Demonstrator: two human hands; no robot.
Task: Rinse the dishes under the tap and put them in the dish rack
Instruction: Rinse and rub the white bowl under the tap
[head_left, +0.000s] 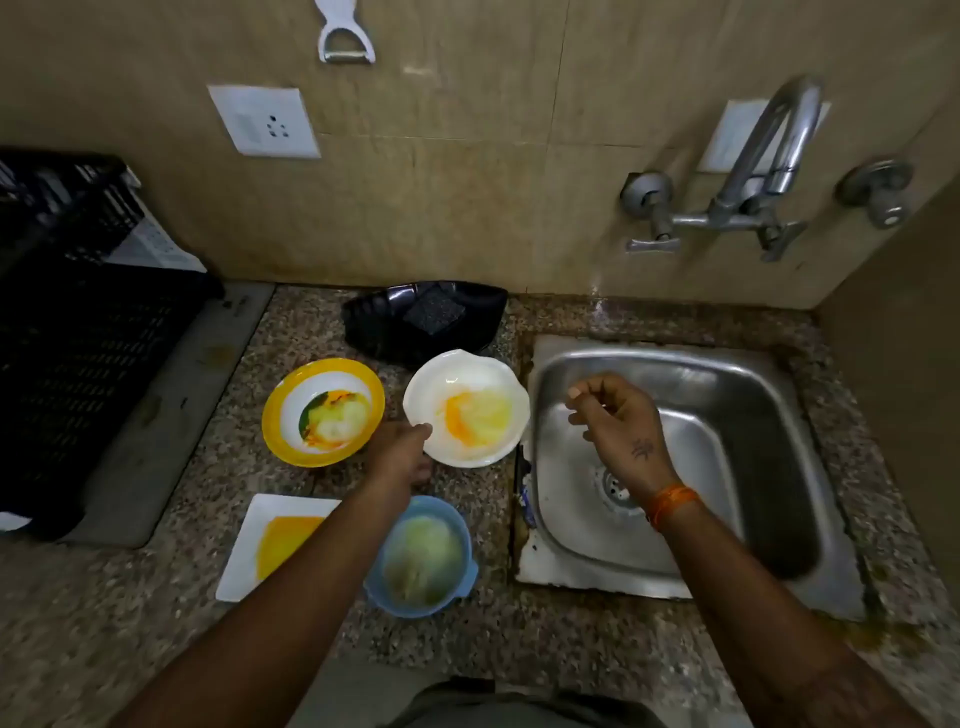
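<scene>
Just beside left grip (402, 457): white bowl (467, 408).

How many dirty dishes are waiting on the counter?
4: yellow bowl and white bowl at the back, square plate and blue bowl nearer. The black tray isn't counted.

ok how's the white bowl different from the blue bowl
The white bowl is wider and shallower, with a wavy rim; the blue bowl is deeper, with a small lip on its side. The white bowl holds yellow-orange residue; the blue bowl's is pale green. The left hand touches the white bowl's rim, while the forearm passes over the blue bowl's edge. Both sit upright and unrinsed on the counter, left of the sink.
</scene>
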